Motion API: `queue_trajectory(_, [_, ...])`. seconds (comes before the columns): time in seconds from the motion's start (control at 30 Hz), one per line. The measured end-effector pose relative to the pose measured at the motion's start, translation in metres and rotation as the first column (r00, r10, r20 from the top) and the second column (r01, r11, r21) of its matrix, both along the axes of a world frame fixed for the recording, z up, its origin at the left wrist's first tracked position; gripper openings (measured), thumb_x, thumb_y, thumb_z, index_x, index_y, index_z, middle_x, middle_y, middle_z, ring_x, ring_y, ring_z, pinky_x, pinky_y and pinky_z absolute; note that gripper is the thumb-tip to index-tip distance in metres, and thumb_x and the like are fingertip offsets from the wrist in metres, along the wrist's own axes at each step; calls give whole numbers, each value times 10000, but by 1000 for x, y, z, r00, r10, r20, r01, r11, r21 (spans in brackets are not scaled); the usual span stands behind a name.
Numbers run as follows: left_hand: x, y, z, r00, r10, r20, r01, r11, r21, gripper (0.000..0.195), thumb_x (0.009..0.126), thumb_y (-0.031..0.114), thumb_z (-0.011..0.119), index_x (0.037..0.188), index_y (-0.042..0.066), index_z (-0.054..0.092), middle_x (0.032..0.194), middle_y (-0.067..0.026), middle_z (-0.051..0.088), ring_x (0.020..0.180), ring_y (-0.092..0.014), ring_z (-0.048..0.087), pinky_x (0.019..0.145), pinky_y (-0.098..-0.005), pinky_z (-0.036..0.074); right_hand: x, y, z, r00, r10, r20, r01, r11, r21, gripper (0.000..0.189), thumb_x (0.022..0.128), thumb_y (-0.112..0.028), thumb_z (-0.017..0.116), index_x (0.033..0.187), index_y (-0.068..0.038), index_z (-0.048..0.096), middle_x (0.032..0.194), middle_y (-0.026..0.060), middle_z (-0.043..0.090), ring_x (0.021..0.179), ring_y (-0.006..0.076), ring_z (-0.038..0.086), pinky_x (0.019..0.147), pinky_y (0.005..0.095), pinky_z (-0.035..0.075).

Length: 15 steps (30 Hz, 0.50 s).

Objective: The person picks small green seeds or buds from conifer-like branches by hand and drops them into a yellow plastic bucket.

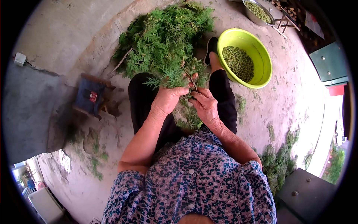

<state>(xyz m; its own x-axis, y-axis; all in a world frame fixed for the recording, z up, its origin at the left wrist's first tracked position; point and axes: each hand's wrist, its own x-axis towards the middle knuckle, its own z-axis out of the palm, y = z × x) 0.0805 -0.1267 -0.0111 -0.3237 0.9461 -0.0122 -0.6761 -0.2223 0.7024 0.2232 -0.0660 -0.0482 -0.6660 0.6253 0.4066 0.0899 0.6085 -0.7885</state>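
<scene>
Between my knees, my left hand [170, 98] grips a green conifer sprig [174, 74] with flat, scaly foliage. My right hand [205, 105] pinches the lower end of its thin brown stem [193, 81], close to my left fingers. What lies inside the right fingertips is too small to make out. A large heap of cut conifer branches [167, 30] lies on the floor just past my hands. Beside my right foot stands a yellow-green plastic basin [264, 65], tilted in view, with many small round green cones [237, 61] at its bottom.
A metal bowl [256, 21] of similar green cones stands at the far right near a small folding stool [285, 22]. At left is a low stool with blue fabric [89, 93]. Stripped foliage [279, 159] lies along the right floor, near a grey metal panel [303, 193].
</scene>
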Motion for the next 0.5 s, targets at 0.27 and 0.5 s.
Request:
queue_trajectory(0.27, [-13, -7, -21, 999, 15, -49, -27, 965, -262, 411, 682, -54, 578, 1088, -22, 520, 1023, -129, 599, 883, -212, 588, 779, -300, 455, -4, -14, 18, 972, -203, 117, 189, 974, 125, 299, 664, -16, 675, 956, -44, 613, 1115, 177, 484, 1028, 340, 465, 852, 380, 399])
queue_trajectory(0.5, [-7, 2, -22, 983, -129, -128, 52, 874, -484, 337, 655, -38, 573, 985, 13, 526, 904, -50, 556, 821, -153, 533, 697, -273, 434, -29, 7, 44, 993, -90, -76, 87, 995, -45, 238, 714, 49, 585, 945, -6, 602, 902, 139, 570, 788, 283, 574, 689, 303, 471])
